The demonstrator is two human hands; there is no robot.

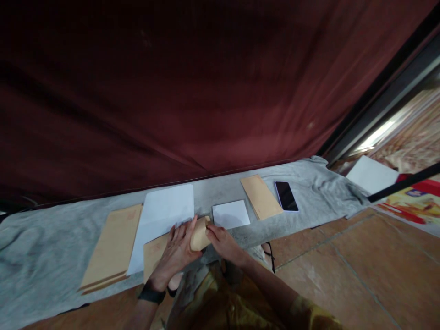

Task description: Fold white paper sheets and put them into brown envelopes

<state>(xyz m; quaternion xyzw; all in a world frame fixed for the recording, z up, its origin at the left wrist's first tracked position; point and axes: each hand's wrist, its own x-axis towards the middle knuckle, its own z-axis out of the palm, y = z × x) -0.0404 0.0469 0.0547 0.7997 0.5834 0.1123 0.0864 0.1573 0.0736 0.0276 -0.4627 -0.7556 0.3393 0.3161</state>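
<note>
A brown envelope (156,252) lies on the grey cloth (41,256) right in front of me, its right end (199,234) curled up. My left hand (177,253) rests flat across the envelope, fingers stretched out and pressing it down. My right hand (223,242) pinches the raised end of the envelope between closed fingers. A folded white paper (231,214) lies just beyond my right hand. A larger white sheet (161,217) sits partly under the envelope.
A stack of brown envelopes (112,247) lies to the left. Another brown envelope (260,197) and a black phone (286,195) lie to the right. A dark red curtain (172,91) hangs behind. White paper (371,175) rests on the tiled floor (343,266) far right.
</note>
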